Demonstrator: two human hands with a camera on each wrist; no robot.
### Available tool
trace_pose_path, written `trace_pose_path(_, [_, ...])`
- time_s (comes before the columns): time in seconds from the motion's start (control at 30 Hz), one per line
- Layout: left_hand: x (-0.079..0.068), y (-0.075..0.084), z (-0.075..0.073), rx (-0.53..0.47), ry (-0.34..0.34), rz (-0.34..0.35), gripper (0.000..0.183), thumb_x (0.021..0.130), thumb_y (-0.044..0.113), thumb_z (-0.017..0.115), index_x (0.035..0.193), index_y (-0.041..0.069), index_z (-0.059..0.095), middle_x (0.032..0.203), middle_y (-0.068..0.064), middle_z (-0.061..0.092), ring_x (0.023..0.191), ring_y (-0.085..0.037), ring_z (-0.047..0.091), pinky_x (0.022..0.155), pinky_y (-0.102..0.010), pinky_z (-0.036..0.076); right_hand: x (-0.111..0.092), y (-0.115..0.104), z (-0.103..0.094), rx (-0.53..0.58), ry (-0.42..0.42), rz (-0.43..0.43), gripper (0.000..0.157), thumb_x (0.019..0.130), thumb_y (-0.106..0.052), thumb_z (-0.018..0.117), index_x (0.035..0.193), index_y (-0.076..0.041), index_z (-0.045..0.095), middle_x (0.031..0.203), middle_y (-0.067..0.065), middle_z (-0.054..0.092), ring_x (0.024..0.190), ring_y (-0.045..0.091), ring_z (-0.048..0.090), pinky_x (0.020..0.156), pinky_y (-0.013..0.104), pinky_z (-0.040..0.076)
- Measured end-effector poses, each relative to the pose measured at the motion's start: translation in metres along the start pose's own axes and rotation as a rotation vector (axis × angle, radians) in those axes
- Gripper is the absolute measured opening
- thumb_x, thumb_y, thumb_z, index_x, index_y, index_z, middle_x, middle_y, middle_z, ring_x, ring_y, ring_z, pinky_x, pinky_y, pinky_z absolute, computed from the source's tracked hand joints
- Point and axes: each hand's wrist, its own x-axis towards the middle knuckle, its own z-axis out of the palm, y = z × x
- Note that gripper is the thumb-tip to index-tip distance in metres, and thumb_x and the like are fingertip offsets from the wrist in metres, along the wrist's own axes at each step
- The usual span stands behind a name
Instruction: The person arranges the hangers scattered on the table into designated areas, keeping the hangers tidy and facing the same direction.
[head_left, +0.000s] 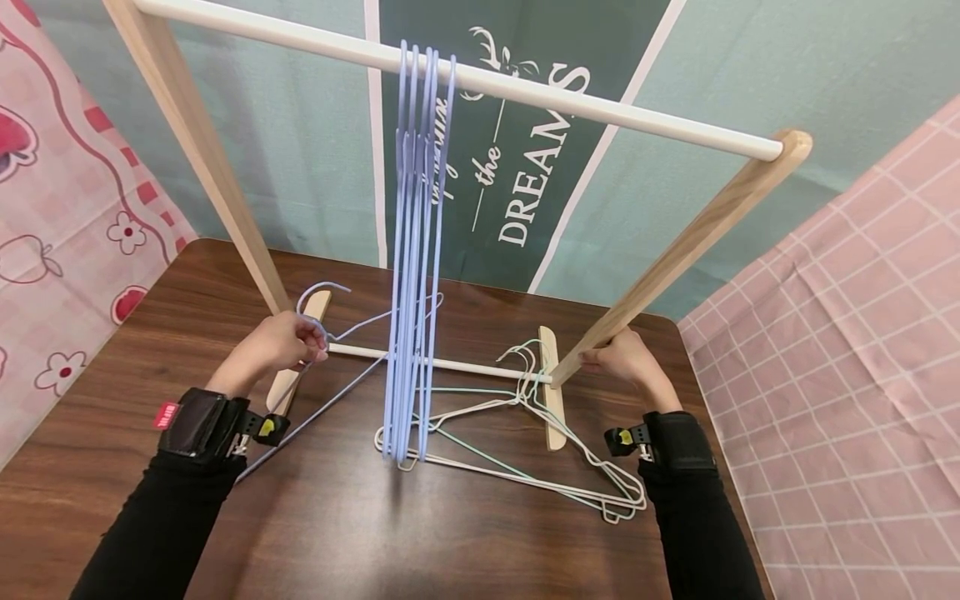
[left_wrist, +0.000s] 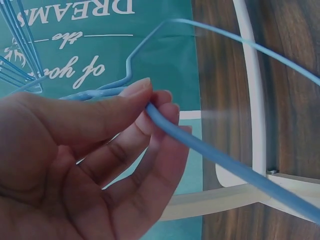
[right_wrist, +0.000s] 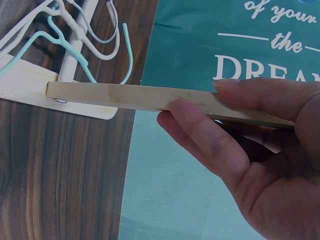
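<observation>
My left hand (head_left: pixel 281 342) pinches a periwinkle-blue clothes hanger (left_wrist: pixel 222 157) near its neck, thumb against fingers. That hanger's hook points up, and its long bar slants down toward the table's left front. In the right wrist view, my right hand (right_wrist: pixel 270 145) holds the rack's right wooden post (right_wrist: pixel 125 97) between thumb and fingers. Several blue hangers (head_left: pixel 408 250) hang bunched from the white top rail (head_left: pixel 600 108), left of its middle. White hangers (right_wrist: pixel 70 20) and a mint-green hanger (right_wrist: pixel 55 37) lie at the rack's right foot.
The rack stands on a dark wooden table (head_left: pixel 315 525), its left foot (head_left: pixel 281 387) and right foot (head_left: pixel 553 421) joined by a low white bar (head_left: pixel 480 367). A green printed cloth (head_left: pixel 637 217) hangs behind. Pink patterned cloths (head_left: pixel 840 350) flank both sides.
</observation>
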Motion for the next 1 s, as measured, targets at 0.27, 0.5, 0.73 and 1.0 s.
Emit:
trace_pose_path(0.27, [-0.003, 0.0, -0.003, -0.04, 0.015, -0.003, 0.005, 0.082, -0.002, 0.06, 0.081, -0.003, 0.056, 0.069, -0.003, 0.056, 0.06, -0.012, 0.054, 0.055, -0.028, 0.05, 0.0, 0.0, 0.0, 0.002, -0.005, 0.002, 0.037, 0.089, -0.004, 0.057, 0.118, 0.015, 0.043, 0.111, 0.034, 0.049, 0.096, 0.038, 0.059, 0.075, 0.033, 0.052])
trace_pose_path(0.5, [-0.006, 0.002, -0.005, -0.101, 0.044, 0.011, 0.012, 0.083, -0.002, 0.061, 0.089, -0.011, 0.056, 0.069, -0.006, 0.058, 0.062, -0.013, 0.057, 0.059, -0.027, 0.052, 0.001, 0.002, 0.0, 0.0, -0.001, 0.0, 0.036, 0.088, -0.003, 0.056, 0.117, 0.015, 0.043, 0.111, 0.034, 0.05, 0.095, 0.038, 0.06, 0.074, 0.033, 0.052])
trace_pose_path(0.73, [-0.01, 0.007, -0.009, -0.112, 0.089, -0.007, 0.009, 0.085, -0.005, 0.051, 0.092, -0.008, 0.056, 0.076, -0.008, 0.06, 0.071, -0.018, 0.061, 0.065, -0.031, 0.053, 0.001, 0.002, 0.0, 0.005, -0.001, -0.005, 0.035, 0.088, -0.003, 0.056, 0.116, 0.015, 0.044, 0.111, 0.034, 0.05, 0.094, 0.037, 0.06, 0.074, 0.033, 0.052])
trace_pose_path(1.0, [-0.015, 0.011, -0.013, -0.121, 0.123, -0.024, 0.015, 0.083, -0.002, 0.053, 0.097, -0.007, 0.056, 0.081, -0.01, 0.061, 0.074, -0.015, 0.061, 0.067, -0.03, 0.053, 0.002, 0.003, 0.0, -0.004, -0.001, -0.001, 0.036, 0.089, -0.004, 0.057, 0.116, 0.015, 0.044, 0.111, 0.034, 0.05, 0.094, 0.036, 0.061, 0.074, 0.033, 0.052])
